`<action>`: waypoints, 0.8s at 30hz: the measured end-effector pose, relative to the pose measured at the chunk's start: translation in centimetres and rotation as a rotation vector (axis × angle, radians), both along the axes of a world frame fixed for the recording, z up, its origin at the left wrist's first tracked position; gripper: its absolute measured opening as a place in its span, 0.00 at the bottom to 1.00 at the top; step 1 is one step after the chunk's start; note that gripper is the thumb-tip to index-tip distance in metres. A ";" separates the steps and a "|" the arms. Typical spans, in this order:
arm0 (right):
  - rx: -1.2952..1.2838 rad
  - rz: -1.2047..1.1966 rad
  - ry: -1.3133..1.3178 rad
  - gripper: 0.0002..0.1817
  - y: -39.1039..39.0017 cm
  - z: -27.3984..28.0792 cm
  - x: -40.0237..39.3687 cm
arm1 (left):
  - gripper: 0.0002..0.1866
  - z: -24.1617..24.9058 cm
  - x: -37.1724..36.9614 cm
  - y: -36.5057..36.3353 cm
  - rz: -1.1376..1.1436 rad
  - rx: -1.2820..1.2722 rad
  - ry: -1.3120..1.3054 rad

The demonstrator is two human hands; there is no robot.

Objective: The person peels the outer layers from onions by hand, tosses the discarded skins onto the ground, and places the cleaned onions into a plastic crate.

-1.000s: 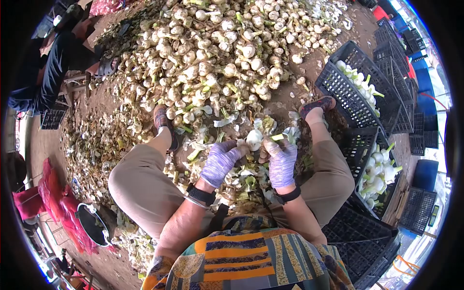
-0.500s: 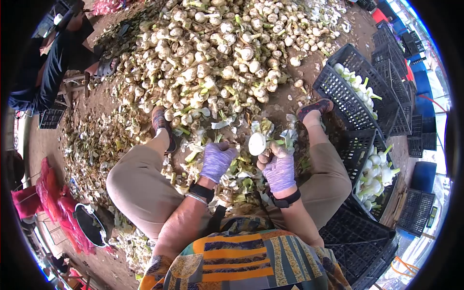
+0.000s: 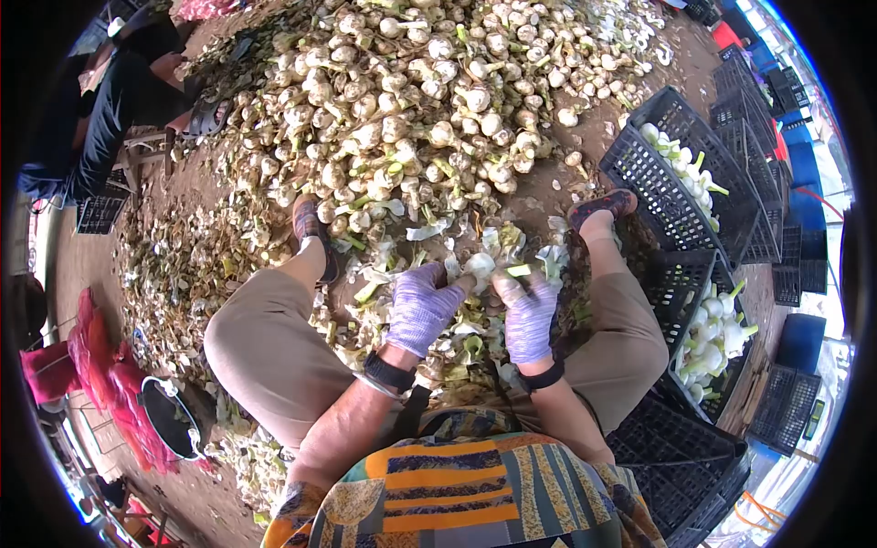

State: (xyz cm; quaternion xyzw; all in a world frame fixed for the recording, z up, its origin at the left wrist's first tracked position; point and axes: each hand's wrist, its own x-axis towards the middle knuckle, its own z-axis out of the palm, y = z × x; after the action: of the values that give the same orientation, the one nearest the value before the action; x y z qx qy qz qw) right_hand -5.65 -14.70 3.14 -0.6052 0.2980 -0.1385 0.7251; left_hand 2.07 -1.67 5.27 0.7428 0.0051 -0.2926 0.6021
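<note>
A garlic bulb [image 3: 480,266] with pale, loose skin is between my two gloved hands, and its cut green stem end [image 3: 519,270] points toward the right. My left hand [image 3: 427,306] has its fingers closed at the left side of the bulb. On the stem side my right hand [image 3: 528,310] is pinched round the stem. Both hands wear purple-white gloves with dark bands at the wrists. Beneath them, peeled skins and leaf scraps [image 3: 457,352] cover the ground between my legs.
A large heap of garlic [image 3: 393,110] lies ahead. Black crates [image 3: 653,187] with cleaned garlic [image 3: 713,342] stand on the right, an upturned-looking dark crate [image 3: 676,452] nearer. At left are a bucket [image 3: 172,418], red net bags [image 3: 96,365] and a seated person [image 3: 110,110].
My left hand has moved right and up to the bulb. The bulb has turned, so its round white face no longer shows and the green stem end does.
</note>
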 end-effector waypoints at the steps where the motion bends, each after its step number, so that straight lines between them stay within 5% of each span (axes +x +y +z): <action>1: 0.000 0.003 -0.001 0.10 0.2 0.1 0.0 | 0.10 0.1 0.2 0.0 -0.047 0.136 -0.021; 5: -0.131 0.017 -0.013 0.10 0.8 -0.1 -0.1 | 0.08 -0.8 0.0 -0.3 0.022 0.052 -0.016; 8: 0.064 -0.035 0.000 0.08 0.6 0.4 -0.1 | 0.07 -1.5 -0.2 -0.7 0.083 -0.054 0.014; 10: 0.457 -0.088 0.078 0.06 0.6 0.9 0.0 | 0.06 -1.3 -0.1 -0.5 0.085 -0.092 0.034; 12: 0.504 -0.119 0.111 0.06 1.3 1.3 0.2 | 0.06 -1.5 0.0 -0.1 0.091 -0.130 0.053; 14: 0.554 -0.150 0.145 0.06 1.2 0.4 0.0 | 0.05 -2.7 0.0 0.6 0.078 -0.029 -0.076; 16: 0.874 -0.094 0.024 0.10 0.3 -1.2 -0.5 | 0.05 -4.1 0.3 1.5 0.104 -0.005 -0.083; 19: 0.906 -0.175 -0.041 0.12 -1.4 -0.5 0.0 | 0.07 -5.3 0.7 2.6 0.121 0.053 -0.066; 22: 0.872 -0.189 -0.058 0.11 -2.3 0.1 0.4 | 0.14 -6.5 1.3 3.0 -0.057 0.398 -0.357; 24: 0.888 -0.129 -0.118 0.10 -2.7 -0.6 0.1 | 0.17 -6.7 0.8 2.9 -0.051 0.331 -0.361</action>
State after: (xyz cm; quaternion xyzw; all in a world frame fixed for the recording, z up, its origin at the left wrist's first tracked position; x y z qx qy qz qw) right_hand -5.53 -17.41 2.57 -0.2069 0.3239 -0.0765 0.9200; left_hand 2.87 1.22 -1.39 0.8714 -0.0733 -0.1654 0.4560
